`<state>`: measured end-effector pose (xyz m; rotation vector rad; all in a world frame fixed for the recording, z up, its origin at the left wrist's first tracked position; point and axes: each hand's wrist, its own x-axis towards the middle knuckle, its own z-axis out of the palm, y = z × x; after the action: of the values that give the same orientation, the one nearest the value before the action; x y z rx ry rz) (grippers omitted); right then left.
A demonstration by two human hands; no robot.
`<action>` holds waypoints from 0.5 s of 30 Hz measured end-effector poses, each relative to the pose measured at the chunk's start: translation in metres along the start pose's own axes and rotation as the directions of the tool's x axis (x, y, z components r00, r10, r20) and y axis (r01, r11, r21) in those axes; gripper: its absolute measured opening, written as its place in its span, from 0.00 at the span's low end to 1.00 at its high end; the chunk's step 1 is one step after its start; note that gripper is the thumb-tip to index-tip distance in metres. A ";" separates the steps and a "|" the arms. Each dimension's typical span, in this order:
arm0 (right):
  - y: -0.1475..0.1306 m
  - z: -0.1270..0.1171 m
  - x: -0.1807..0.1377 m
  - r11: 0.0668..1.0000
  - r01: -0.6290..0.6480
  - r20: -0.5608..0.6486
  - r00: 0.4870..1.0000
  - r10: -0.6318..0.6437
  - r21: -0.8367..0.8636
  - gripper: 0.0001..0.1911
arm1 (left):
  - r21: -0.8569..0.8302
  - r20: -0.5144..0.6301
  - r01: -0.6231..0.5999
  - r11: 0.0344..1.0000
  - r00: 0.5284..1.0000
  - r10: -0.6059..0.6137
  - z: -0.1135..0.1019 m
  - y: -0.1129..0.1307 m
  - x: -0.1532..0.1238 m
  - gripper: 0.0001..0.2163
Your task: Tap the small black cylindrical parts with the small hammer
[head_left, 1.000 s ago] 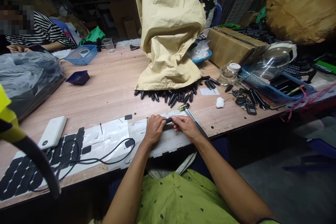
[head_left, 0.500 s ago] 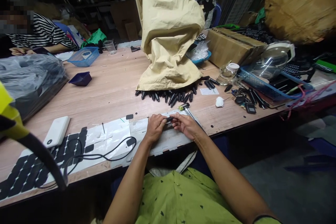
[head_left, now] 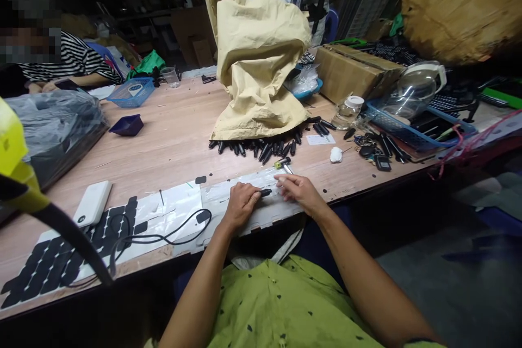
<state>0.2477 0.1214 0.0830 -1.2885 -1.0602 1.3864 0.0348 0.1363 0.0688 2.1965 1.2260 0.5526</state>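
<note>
My left hand [head_left: 242,204] is closed around a small black cylindrical part [head_left: 266,192], whose tapered end sticks out to the right of the thumb. My right hand [head_left: 297,191] hovers just right of that part, fingers apart and loosely bent, with nothing visible in them. Just beyond the right fingertips lies a tool with a green and black head [head_left: 282,162] and a shiny metal shaft, looking like a small hammer. Both hands are over a pale sheet [head_left: 220,206] at the table's front edge. Farther off, several similar black parts [head_left: 267,151] spill from a beige sack [head_left: 261,81].
Left of my hands are a black cable [head_left: 163,239], a white power bank [head_left: 94,204] and a sheet of black stickers [head_left: 44,261]. A jar [head_left: 346,114], keys [head_left: 367,149] and a blue basket [head_left: 420,133] stand right. Across the table sits a person in striped sleeves [head_left: 87,54].
My right hand has come off the black part and moved slightly right, its fingers spreading. The left hand keeps the part, more of which now shows. The view has shifted a little.
</note>
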 end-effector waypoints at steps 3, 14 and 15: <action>0.003 0.013 -0.008 0.972 -0.189 0.216 0.964 0.156 0.142 0.22 | -0.005 0.019 -0.012 1.000 1.000 0.012 -0.001 -0.001 -0.001 0.17; 0.012 0.032 -0.008 0.897 -0.286 0.228 0.949 0.217 0.337 0.22 | -0.011 0.015 -0.001 1.000 1.000 0.001 -0.001 -0.005 0.002 0.16; 0.012 0.032 -0.007 0.897 -0.286 0.224 0.950 0.218 0.338 0.22 | -0.009 0.015 0.000 1.000 1.000 0.000 0.000 -0.005 0.003 0.16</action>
<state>0.2150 0.1120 0.0755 -1.0617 -0.7154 1.8314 0.0326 0.1407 0.0660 2.1891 1.2137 0.5393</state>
